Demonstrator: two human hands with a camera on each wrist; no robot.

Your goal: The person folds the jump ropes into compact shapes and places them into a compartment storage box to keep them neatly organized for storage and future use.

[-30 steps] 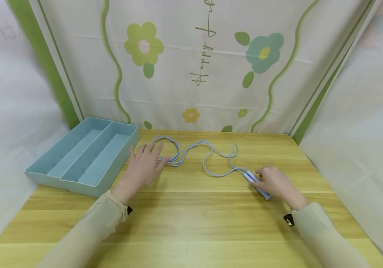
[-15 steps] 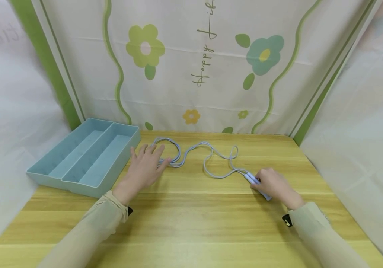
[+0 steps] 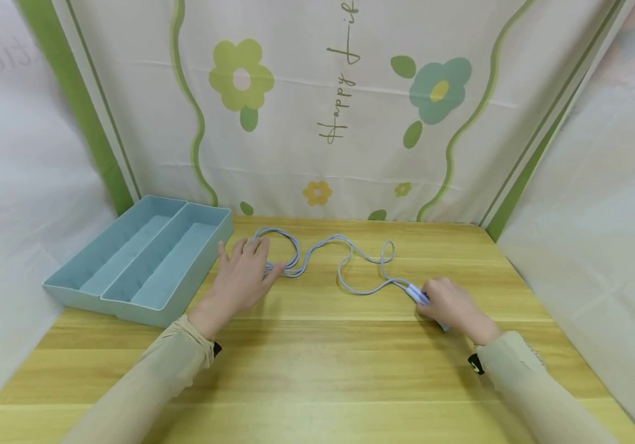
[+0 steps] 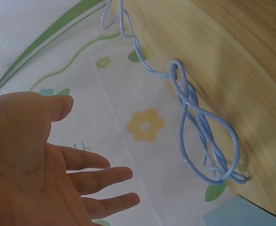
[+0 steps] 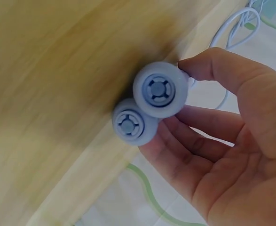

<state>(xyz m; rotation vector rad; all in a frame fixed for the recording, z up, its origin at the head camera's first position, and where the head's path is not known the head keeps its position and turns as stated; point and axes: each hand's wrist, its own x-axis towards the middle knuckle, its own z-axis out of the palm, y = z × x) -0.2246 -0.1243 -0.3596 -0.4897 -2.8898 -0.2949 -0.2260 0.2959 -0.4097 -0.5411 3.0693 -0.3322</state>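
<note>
Near the right side of the wooden table [image 3: 317, 370], right hand [image 3: 453, 303] with fingers curled round the two handles [image 5: 152, 101] of the blue skipping rope [image 3: 345, 265]. Pinches them side by side between thumb and fingers, with the round end caps turned toward the wrist camera. From there, cord in loose bends across the far part of the table, ending in a double loop [image 4: 208, 141] just beside the left hand [image 3: 242, 274]. Left hand spread and relaxed, fingers straight, holding nothing. Thumb tip very near the loop, maybe touching it; cannot tell for sure. To the left, a light blue tray [image 3: 128, 308] with two long compartments, just beside the left hand, no part of the rope in it. Behind, a flowered cloth [image 3: 317, 123] as back wall. Judging by this: handles already brought together and gripped, so the gathering looks only begun. Cord not yet folded or coiled, nearly all of it flat on the wood. Compared with one second ago: right hand closed further over the handles, so less of them visible in the head view. Left hand at almost the same place by the loop. Rope and tray unmoved.
</note>
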